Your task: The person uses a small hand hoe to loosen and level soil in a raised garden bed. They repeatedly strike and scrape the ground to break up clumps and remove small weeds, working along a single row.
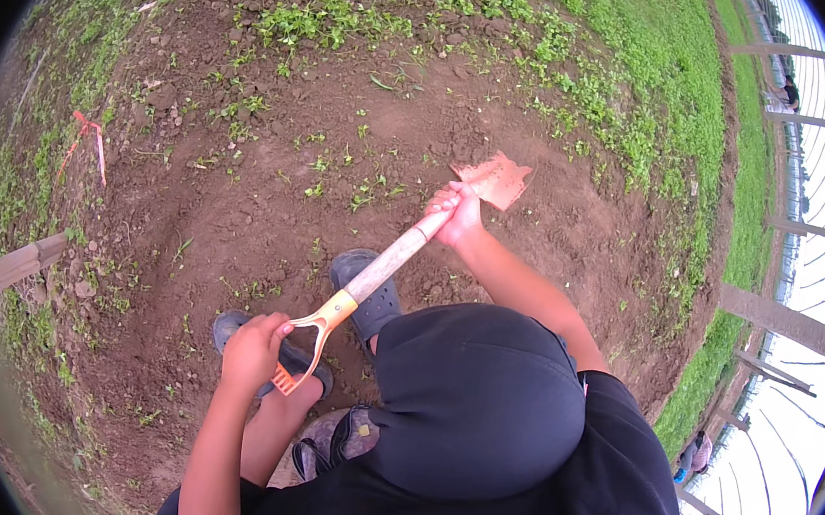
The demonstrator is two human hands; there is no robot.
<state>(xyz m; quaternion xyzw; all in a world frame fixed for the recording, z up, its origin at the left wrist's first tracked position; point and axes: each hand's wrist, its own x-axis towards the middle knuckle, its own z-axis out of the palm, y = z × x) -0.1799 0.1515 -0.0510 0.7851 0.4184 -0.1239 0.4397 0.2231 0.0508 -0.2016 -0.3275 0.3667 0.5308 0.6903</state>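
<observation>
A short-handled shovel (387, 262) with a pale wooden shaft lies slantwise across the view. Its orange-red metal blade (498, 179) is at the upper right, over bare brown soil (427, 119). My right hand (456, 213) is wrapped around the shaft just behind the blade. At the other end is an orange plastic D-grip (323, 320), and my left hand (256, 350) is closed on its side. Whether the blade touches the soil cannot be told. Beneath the shaft are dark clogs (370, 298) on the feet.
Low green weeds (324, 18) grow along the top and right. A wooden post (12, 268) leans in at the left, near a pink ribbon (89, 140). More posts (790, 324) and curved frame hoops line the right. Two people (790, 93) are far off at the right edge.
</observation>
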